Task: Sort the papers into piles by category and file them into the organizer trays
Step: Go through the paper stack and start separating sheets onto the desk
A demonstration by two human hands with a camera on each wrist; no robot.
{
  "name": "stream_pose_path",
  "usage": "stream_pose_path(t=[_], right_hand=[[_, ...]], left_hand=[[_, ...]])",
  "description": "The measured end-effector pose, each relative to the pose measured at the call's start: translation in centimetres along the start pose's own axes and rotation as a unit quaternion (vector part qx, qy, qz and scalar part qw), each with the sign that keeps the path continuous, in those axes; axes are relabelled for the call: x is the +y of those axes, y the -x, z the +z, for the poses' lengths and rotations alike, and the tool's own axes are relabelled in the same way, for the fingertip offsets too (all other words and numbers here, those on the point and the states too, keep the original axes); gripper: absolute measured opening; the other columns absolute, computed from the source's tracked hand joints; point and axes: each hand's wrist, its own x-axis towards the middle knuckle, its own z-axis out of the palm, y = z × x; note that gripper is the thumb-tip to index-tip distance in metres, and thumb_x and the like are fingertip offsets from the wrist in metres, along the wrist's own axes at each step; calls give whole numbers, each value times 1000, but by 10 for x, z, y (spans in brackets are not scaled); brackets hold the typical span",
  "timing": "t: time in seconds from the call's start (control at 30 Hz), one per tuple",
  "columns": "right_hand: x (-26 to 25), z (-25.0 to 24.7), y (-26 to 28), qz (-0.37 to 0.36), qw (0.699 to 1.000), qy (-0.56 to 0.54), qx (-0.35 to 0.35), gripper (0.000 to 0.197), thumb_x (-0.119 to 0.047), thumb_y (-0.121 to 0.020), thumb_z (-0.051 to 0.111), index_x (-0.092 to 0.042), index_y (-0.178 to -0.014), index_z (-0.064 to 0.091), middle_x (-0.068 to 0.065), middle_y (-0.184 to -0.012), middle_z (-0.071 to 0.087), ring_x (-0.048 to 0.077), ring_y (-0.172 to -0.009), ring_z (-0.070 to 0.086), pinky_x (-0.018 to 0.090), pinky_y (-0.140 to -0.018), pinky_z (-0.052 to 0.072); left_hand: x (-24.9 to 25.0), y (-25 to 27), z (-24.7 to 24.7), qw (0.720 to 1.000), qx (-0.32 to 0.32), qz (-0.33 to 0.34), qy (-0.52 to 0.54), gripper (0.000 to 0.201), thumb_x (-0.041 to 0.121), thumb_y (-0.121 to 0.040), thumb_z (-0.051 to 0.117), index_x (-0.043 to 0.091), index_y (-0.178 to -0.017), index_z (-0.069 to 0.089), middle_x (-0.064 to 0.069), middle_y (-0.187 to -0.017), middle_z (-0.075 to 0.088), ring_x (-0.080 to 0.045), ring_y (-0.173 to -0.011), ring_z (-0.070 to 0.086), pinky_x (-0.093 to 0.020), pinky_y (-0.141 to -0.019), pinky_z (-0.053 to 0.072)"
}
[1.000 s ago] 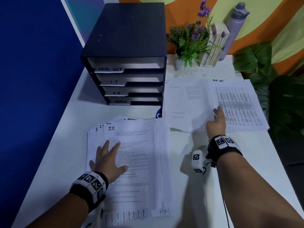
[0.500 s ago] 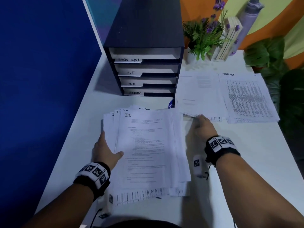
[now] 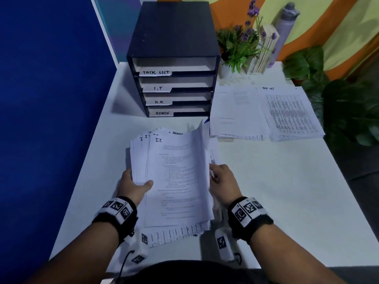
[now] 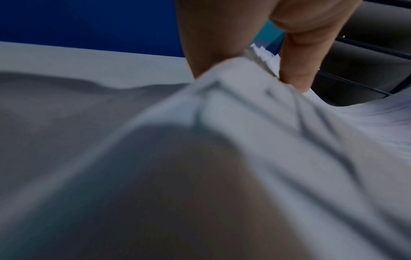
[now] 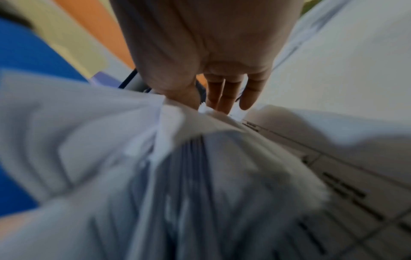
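Observation:
A thick stack of white papers (image 3: pixel 176 177) headed "I.T." lies in front of me on the white table (image 3: pixel 276 191). My left hand (image 3: pixel 134 184) grips the stack's left edge, thumb on top and fingers beneath (image 4: pixel 295 70). My right hand (image 3: pixel 220 178) holds the stack's right edge, which is lifted and fanned; the right wrist view shows its fingers (image 5: pixel 224 95) against the sheets (image 5: pixel 177 158). A black organizer (image 3: pixel 174 64) stands at the back with trays labelled TASK LIST, I.T, H.R. and ADMIN. Two sorted piles lie to its right: a text pile (image 3: pixel 235 113) and a table-printed "Task List" pile (image 3: pixel 291 113).
A small potted plant (image 3: pixel 238 48), a few books and a grey bottle (image 3: pixel 285 31) stand at the back right. A blue partition (image 3: pixel 51 99) borders the table's left side. Large leafy plants (image 3: pixel 348 111) sit past the right edge. A sheet with printed tables (image 3: pixel 174 234) pokes out under the stack.
My right hand left the right-hand piles and came back to the I.T. stack's right edge. My left hand went from lying flat on the stack to gripping its left edge; the stack's sides lift.

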Motion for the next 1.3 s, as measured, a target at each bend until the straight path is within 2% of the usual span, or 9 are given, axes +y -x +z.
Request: stream_pose_path(t=[0.23, 0.37, 0.47, 0.53, 0.7, 0.93, 1.03, 1.13, 1.3], right_hand=[[-15, 11, 4, 87, 996, 13, 16, 27, -25, -96, 50, -6, -107, 66, 10, -117, 51, 28, -111, 54, 32, -97, 43], [-20, 13, 2, 174, 974, 141, 23, 29, -28, -92, 48, -13, -106, 68, 7, -145, 36, 36, -124, 42, 44, -99, 40], [-22, 14, -4, 97, 987, 120, 47, 9, -10, -76, 61, -2, -75, 64, 14, -102, 59, 34, -86, 55, 38, -73, 46], [-22, 13, -13, 113, 992, 51, 32, 25, -4, -79, 58, -12, -61, 44, 6, -69, 46, 23, -61, 43, 31, -63, 37], [-24, 12, -19, 217, 976, -30, -10, 27, -6, -87, 44, -11, -62, 33, 4, -63, 40, 23, -70, 39, 32, -60, 32], [-24, -22, -25, 144, 963, -102, 203, 14, -23, -81, 52, -14, -73, 44, 10, -60, 53, 31, -56, 52, 44, -57, 53], [-39, -56, -31, 50, 957, -75, 276, 19, -9, -88, 52, -20, -74, 52, -2, -61, 50, 18, -57, 47, 31, -57, 45], [-65, -86, -32, -112, 918, -62, 375, 11, -6, -94, 53, -5, -86, 61, 4, -82, 52, 9, -76, 47, 22, -67, 41], [-94, -103, -30, -230, 864, -103, 436, 14, 6, -89, 53, -4, -89, 63, 5, -89, 45, -6, -89, 45, 13, -80, 37]], left_hand=[[-7, 1, -5, 999, 9, 17, -26, 25, 9, -85, 67, 14, -109, 61, -3, -96, 66, -25, -89, 64, -29, -79, 45], [-10, 4, 0, 996, 30, 51, -63, 35, 11, -82, 69, 11, -116, 63, -8, -122, 58, -27, -98, 62, -35, -90, 50], [-6, 9, 1, 995, 39, 68, -59, 39, 11, -83, 69, 11, -121, 60, -9, -126, 54, -28, -103, 59, -33, -94, 47], [-2, 14, 1, 998, 12, 57, -22, 36, 13, -87, 65, 16, -122, 56, -2, -114, 62, -23, -97, 60, -29, -88, 45], [-5, 5, -5, 1000, -25, 15, 0, 23, 8, -88, 63, 14, -110, 60, -4, -98, 67, -25, -92, 65, -30, -85, 48], [-17, -17, -31, 998, 36, -58, -1, 29, 10, -85, 66, 7, -114, 63, -15, -107, 68, -33, -97, 64, -39, -89, 51], [-12, -15, -33, 998, 44, -51, -4, 34, 8, -86, 64, 5, -120, 59, -17, -111, 66, -35, -101, 63, -37, -89, 48], [-4, -8, -24, 999, 22, -26, -10, 43, 5, -85, 66, 8, -126, 54, -15, -115, 66, -30, -101, 62, -33, -90, 46], [16, -5, -6, 995, 60, 59, -47, 91, 9, -69, 76, 18, -145, 27, -13, -142, 44, -30, -129, 46, -38, -104, 42]])
